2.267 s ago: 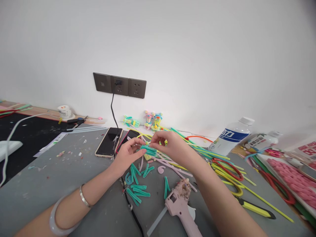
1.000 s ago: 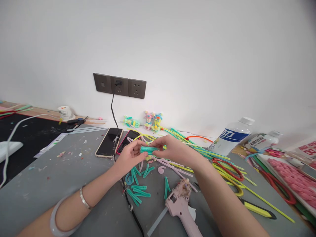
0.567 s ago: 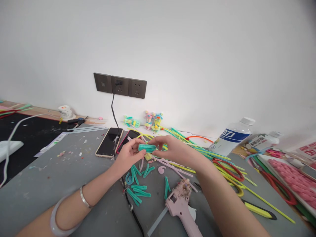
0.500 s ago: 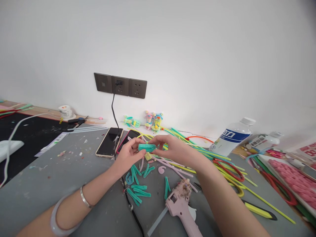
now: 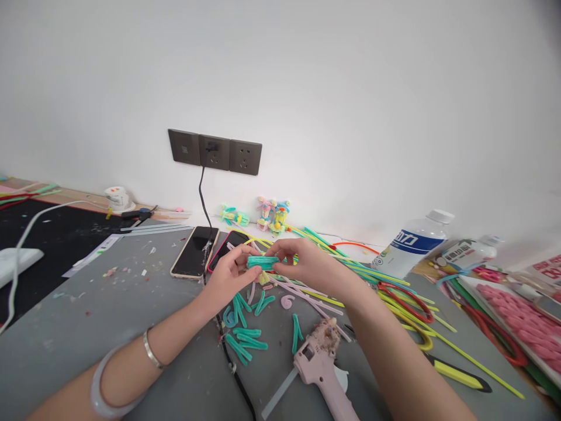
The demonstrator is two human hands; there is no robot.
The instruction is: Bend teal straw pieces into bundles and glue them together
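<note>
My left hand [image 5: 228,273] and my right hand [image 5: 302,264] meet above the grey table [image 5: 87,327]. Both pinch a small bundle of teal fuzzy pipe-cleaner pieces [image 5: 262,261], one hand at each end. Under the hands lie several loose teal bent pieces [image 5: 245,338] and a pink curl [image 5: 287,301]. A pale pink glue gun [image 5: 319,362] lies just near my right forearm. My left wrist wears a silver bangle and a pale bracelet.
Two phones [image 5: 195,251] lie behind my left hand, one on a cable from the wall socket [image 5: 214,152]. Long yellow, green and red pipe cleaners [image 5: 403,298] spread to the right. A water bottle [image 5: 412,242] lies on its side. Small finished figures [image 5: 269,213] stand by the wall. Pink pieces [image 5: 521,318] fill a tray at right.
Both hands stayed together on the teal bundle, turning and pressing it slightly; it has risen a little and sits more level than 2.3 s ago.
</note>
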